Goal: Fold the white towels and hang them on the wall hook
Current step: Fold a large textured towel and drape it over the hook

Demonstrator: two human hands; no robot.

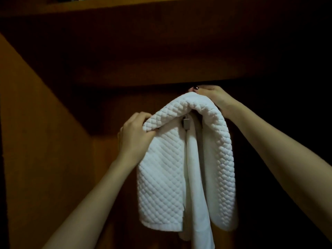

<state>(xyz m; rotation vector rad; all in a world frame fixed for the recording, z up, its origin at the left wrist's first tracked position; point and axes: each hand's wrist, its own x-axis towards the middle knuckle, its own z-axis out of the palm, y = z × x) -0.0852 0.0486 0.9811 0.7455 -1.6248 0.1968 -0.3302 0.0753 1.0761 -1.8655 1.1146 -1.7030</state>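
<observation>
Under the draped towel [161, 168], the hook [186, 123] is mostly hidden.

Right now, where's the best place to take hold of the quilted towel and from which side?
Grip the quilted towel at both shoulders of its fold, from the front: both halves hang from that arch above the metal hook. The left hand grips one shoulder; the right hand touches the crown.

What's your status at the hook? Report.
Left hand grips side fold of quilted towel; right hand holds its crest. Towel arched over metal hook, smooth white towel hanging beneath. Nothing in the way.
</observation>
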